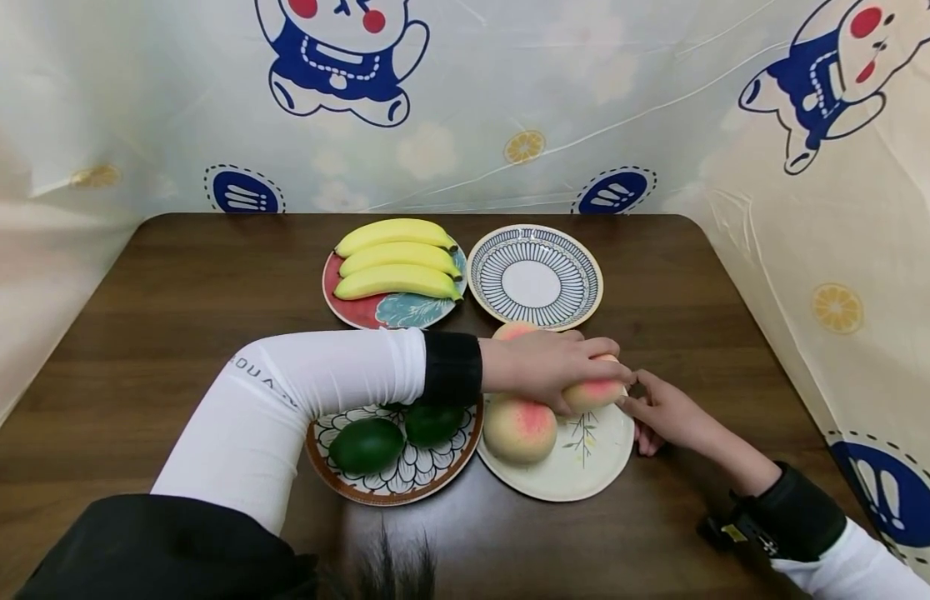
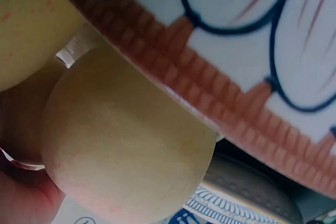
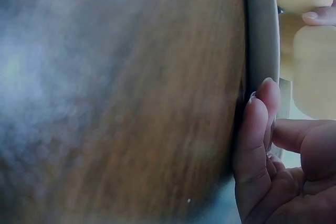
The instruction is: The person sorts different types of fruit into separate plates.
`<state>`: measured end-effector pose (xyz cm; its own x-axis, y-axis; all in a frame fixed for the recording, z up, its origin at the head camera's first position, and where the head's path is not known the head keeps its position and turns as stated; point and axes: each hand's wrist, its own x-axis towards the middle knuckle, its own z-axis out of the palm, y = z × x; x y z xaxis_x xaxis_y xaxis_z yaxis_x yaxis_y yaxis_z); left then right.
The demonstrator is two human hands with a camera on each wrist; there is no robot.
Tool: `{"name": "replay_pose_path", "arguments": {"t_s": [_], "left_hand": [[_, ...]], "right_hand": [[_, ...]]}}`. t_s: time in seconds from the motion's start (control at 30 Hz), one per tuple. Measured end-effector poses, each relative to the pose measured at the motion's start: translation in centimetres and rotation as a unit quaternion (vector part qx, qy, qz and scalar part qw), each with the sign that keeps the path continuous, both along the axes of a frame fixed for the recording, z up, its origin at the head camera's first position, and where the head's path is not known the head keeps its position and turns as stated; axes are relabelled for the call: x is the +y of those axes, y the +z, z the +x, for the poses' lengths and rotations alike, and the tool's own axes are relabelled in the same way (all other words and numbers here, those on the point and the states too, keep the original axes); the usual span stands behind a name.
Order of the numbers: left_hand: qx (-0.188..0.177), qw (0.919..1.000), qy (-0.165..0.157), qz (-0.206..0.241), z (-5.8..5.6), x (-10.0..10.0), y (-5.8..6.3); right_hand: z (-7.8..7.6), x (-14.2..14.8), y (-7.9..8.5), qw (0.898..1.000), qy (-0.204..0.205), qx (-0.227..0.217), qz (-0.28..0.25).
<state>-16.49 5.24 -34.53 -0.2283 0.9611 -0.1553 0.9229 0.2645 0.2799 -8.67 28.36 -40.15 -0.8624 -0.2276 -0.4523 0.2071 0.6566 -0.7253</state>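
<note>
My left hand (image 1: 543,364) reaches across from the left and grips a pink-and-yellow peach (image 1: 591,395) over the cream plate (image 1: 585,475) with a leafy sprig design. Nearer to me on that plate sits a second peach (image 1: 521,431); a third peach (image 1: 514,330) shows partly behind the left hand. At the plate's right rim, my right hand (image 1: 671,412) pinches the edge. The right wrist view has its thumb on the inner side and its fingers (image 3: 252,140) along the outside of the rim. Peaches (image 2: 131,135) fill much of the left wrist view.
Left of the peaches, a brown-rimmed plate (image 1: 375,498) holds dark green avocado-like fruits (image 1: 367,446), partly under the left forearm. Behind, three bananas (image 1: 397,271) lie on a red-and-teal plate (image 1: 352,310), beside a blue-striped plate (image 1: 536,283). All stand on a brown table (image 1: 210,283).
</note>
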Motion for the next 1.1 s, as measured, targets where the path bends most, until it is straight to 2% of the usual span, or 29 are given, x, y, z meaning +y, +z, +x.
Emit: {"name": "replay_pose_path", "arguments": {"t_s": [0.33, 0.57, 0.7, 1.1], "left_hand": [[0.011, 0.9998, -0.009, 0.011, -0.08, 0.00, -0.16], [-0.004, 0.9999, -0.009, 0.006, -0.27, 0.02, -0.33], [0.005, 0.9997, -0.021, 0.004, -0.34, 0.15, -0.42], [0.011, 0.9991, -0.032, -0.025, -0.50, 0.46, -0.22]], "right_hand": [[0.07, 0.05, -0.07, 1.000, -0.005, 0.003, -0.003], [0.10, -0.01, -0.03, 1.000, -0.002, 0.003, 0.005], [0.10, 0.02, -0.06, 1.000, -0.002, 0.000, 0.002], [0.06, -0.05, 0.08, 1.000, -0.001, -0.002, 0.016]]}}
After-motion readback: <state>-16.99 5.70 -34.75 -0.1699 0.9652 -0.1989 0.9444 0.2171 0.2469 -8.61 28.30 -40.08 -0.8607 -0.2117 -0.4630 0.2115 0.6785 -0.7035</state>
